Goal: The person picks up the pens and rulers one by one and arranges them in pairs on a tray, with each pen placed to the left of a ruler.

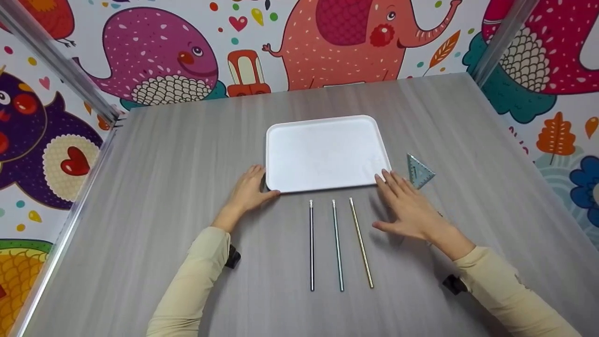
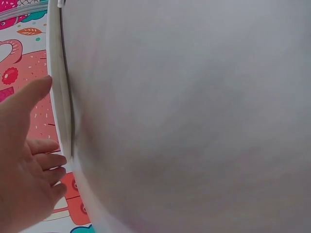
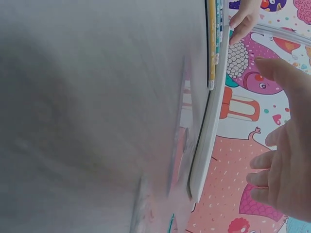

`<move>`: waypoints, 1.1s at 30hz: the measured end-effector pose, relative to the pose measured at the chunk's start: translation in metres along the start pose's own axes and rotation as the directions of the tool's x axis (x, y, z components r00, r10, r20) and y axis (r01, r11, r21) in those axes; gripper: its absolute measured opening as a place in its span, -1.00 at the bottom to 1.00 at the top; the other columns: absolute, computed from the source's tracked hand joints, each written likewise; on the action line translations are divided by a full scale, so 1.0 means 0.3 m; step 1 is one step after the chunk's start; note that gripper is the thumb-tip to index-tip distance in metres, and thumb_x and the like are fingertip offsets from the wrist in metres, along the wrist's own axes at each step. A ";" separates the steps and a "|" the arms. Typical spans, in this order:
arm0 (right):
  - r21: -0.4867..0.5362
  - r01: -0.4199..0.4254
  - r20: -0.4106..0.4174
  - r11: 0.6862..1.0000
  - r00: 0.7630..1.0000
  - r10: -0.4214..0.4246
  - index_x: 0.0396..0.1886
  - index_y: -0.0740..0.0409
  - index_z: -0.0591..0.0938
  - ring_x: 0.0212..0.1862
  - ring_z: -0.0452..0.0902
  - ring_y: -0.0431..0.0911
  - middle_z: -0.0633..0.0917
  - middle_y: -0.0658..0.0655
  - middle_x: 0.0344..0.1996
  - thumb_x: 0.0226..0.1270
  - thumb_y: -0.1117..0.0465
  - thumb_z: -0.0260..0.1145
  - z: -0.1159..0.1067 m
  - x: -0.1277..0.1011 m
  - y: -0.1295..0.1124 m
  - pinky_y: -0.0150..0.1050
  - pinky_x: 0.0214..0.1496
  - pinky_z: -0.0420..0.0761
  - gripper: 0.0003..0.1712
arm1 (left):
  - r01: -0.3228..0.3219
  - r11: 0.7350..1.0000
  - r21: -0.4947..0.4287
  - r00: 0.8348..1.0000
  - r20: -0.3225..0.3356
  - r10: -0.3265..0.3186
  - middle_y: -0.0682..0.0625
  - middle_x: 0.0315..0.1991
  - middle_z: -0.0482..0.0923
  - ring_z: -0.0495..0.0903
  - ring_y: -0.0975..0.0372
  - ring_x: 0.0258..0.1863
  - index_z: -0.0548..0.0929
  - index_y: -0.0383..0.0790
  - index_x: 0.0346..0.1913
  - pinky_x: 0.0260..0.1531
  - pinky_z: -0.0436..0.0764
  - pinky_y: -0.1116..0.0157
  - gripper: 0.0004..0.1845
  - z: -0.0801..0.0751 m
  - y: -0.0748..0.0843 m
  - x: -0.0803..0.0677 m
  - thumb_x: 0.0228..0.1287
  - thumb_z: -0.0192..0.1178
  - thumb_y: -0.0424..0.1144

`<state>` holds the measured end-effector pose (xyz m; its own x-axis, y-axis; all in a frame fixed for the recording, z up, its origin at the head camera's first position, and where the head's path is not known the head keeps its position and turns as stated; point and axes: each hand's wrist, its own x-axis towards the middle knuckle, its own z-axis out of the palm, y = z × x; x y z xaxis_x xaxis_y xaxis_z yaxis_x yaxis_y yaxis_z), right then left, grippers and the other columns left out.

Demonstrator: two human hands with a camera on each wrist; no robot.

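Note:
A white rectangular tray [image 1: 281,140] lies empty in the middle of the grey table. My left hand [image 1: 248,189] rests flat on the table with its fingers straight, and its thumb touches the tray's near-left corner [image 2: 60,97]. By the tray's near-right corner lies my right hand [image 1: 407,206], open, palm down, fingertips close to the rim [image 3: 206,145]. Between the hands lie three thin sticks side by side: a dark one [image 1: 311,245], a teal one [image 1: 337,245] and a gold one [image 1: 361,243]. Neither hand holds anything.
A small translucent green set square [image 1: 419,171] lies just right of the tray, behind my right fingers. Cartoon-animal walls and metal frame posts [image 1: 56,61] close off the table's back and sides.

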<state>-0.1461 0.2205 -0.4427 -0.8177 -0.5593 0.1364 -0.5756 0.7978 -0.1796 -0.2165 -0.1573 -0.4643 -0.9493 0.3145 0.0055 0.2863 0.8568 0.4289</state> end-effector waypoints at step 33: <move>0.028 -0.062 -0.096 0.998 0.993 0.065 0.26 0.47 0.21 0.16 0.31 0.23 0.39 0.40 0.15 0.05 0.01 0.35 0.022 0.018 -0.182 0.13 0.18 0.27 -0.08 | 0.098 0.981 -0.166 0.995 0.044 -0.092 -0.38 0.27 0.17 0.08 -0.11 0.31 0.23 -0.49 0.26 0.29 0.05 0.06 -0.16 -0.001 0.013 0.013 0.02 0.32 -0.07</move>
<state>-0.1191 0.1725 -0.4385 -0.8487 -0.4823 0.2170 -0.5235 0.8245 -0.2149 -0.2191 -0.1529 -0.4624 -0.9650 0.2516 -0.0737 0.1660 0.8038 0.5712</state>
